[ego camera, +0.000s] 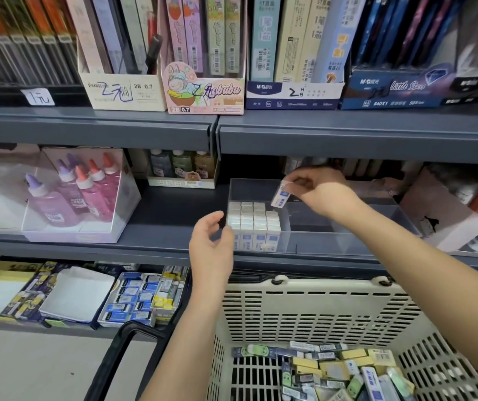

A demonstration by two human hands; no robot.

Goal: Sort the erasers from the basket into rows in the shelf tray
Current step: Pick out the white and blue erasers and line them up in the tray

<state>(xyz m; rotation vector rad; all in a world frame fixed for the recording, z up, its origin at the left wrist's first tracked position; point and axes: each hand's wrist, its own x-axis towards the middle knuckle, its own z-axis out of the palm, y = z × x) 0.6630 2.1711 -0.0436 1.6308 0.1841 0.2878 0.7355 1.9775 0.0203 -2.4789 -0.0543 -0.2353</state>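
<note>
The right hand pinched an eraser over the tray, while the left hand hung loose and empty. The eraser probably wanted lowering upright, snug against the shortest row.

One wide-angle view, worn on the head, faces forward and down at a shop shelf from close range. Both forearms enter from the bottom edge. The right hand, pinching an eraser, sits just right of the frame's centre, and the left hand hangs lower and to its left. The tray lies just beneath the right hand. The basket is below both hands, nearest the lens, filling the lower right corner. The upper shelf runs above the hands, its edge bowed by the lens. Far right of the right hand the picture blurs over what may be boxes.
</note>
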